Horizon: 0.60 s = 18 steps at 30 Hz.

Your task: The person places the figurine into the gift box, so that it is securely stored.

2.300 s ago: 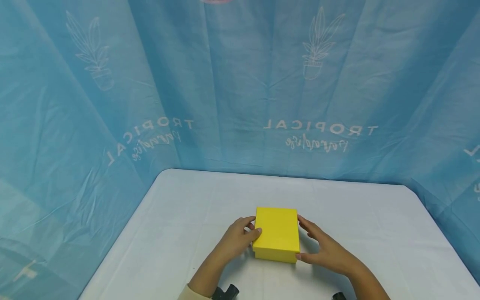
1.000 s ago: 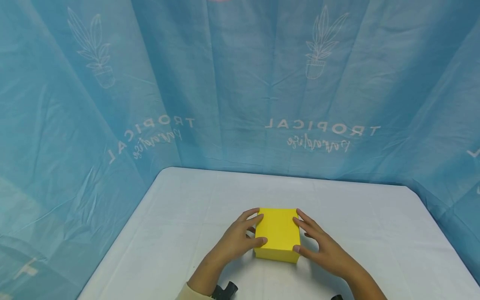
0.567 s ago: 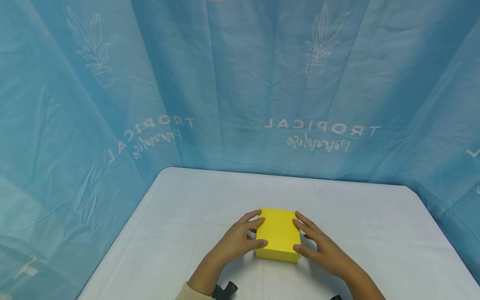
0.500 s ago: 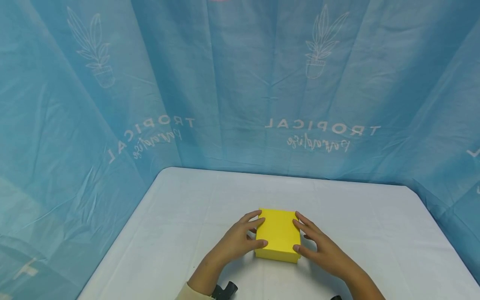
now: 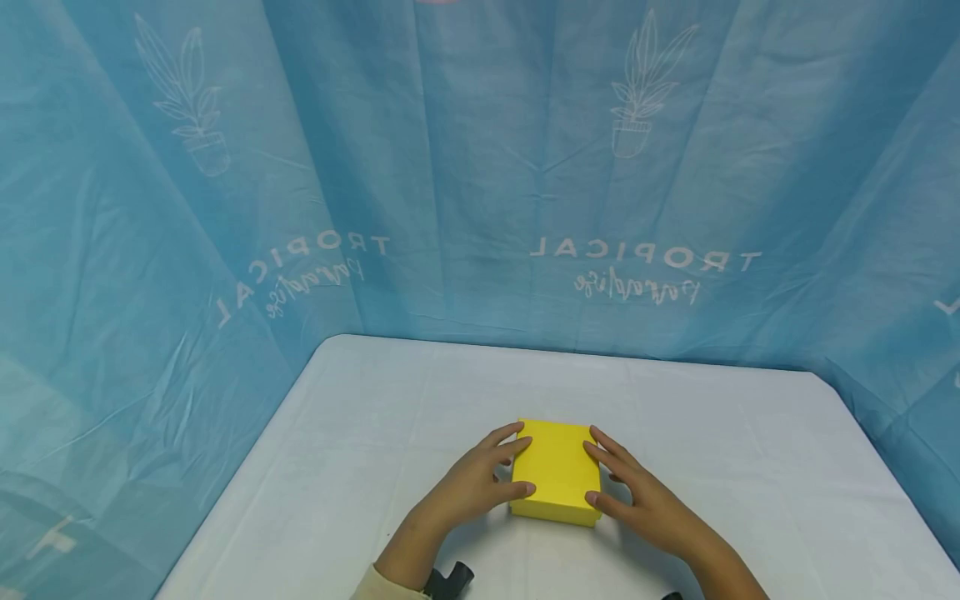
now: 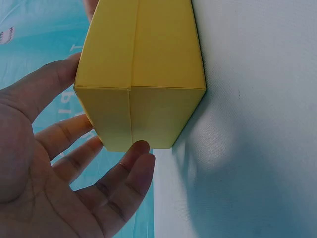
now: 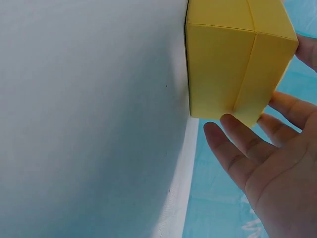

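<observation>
A yellow cardboard box (image 5: 557, 462) with its lid on rests on the white table (image 5: 420, 392). My left hand (image 5: 468, 483) lies against its left side, thumb and fingertips touching the top edge. Opposite it, my right hand (image 5: 648, 504) touches the right top edge with thumb and fingertips. In the left wrist view a seam between lid and base runs along the box (image 6: 166, 49), and two fingertips are close to the far lower part. The right wrist view shows the same seam on the box (image 7: 223, 69), the fingers spread loosely around it. The box's inside is hidden.
Blue printed curtains (image 5: 480, 167) hang behind and at both sides of the table. A black device (image 5: 450, 579) is strapped at the left wrist, below a beige sleeve (image 5: 384, 587). Another dark device (image 5: 672, 596) shows at the right wrist.
Both hands have shifted from the box's sides so that thumbs and fingertips lie on the lid's top edges. The lid's top sits slightly lower now. Over the last half second little has moved.
</observation>
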Each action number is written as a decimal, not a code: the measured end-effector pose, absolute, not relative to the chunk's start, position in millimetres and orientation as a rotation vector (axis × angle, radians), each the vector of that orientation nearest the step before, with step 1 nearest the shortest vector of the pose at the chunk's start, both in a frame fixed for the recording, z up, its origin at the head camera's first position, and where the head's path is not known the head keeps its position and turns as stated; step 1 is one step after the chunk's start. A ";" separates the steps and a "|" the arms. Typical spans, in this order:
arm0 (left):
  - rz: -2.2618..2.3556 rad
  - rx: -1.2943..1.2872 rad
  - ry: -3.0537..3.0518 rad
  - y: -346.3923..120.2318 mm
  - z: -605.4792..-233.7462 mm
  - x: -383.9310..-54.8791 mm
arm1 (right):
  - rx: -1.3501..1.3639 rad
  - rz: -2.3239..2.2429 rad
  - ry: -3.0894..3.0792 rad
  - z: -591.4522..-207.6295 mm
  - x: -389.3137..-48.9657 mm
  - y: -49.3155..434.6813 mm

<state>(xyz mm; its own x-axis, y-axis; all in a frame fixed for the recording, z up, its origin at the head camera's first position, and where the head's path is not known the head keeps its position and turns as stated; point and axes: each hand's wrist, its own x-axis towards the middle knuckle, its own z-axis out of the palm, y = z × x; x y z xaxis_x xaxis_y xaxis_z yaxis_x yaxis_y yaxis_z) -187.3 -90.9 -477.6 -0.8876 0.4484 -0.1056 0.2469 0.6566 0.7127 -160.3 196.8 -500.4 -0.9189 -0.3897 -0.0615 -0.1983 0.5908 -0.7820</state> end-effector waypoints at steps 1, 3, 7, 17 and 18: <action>1.054 0.562 2.605 -90.9 -477.9 -187.6 | -0.490 -1.232 2.595 -500.2 -160.2 196.9; 1.044 0.566 2.608 -91.0 -478.4 -188.0 | -0.490 -1.236 2.590 -500.4 -159.8 197.0; 1.026 0.572 2.614 -90.9 -478.4 -188.8 | -0.485 -1.232 2.587 -501.9 -160.2 197.6; 1.046 0.526 2.643 -90.0 -479.3 -184.4 | -0.477 -1.271 2.650 -504.8 -161.9 198.0; 1.063 0.521 2.650 -89.9 -479.7 -184.1 | -0.475 -1.284 2.676 -504.9 -162.3 197.9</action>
<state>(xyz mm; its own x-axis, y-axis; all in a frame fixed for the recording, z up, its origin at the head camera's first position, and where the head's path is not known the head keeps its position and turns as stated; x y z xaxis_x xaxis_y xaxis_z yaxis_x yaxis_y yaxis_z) -184.1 -89.9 -479.7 -0.9081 0.4097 -0.0866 0.2363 0.6722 0.7017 -162.3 197.9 -504.9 -0.9410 -0.3382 0.0139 -0.2224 0.5867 -0.7786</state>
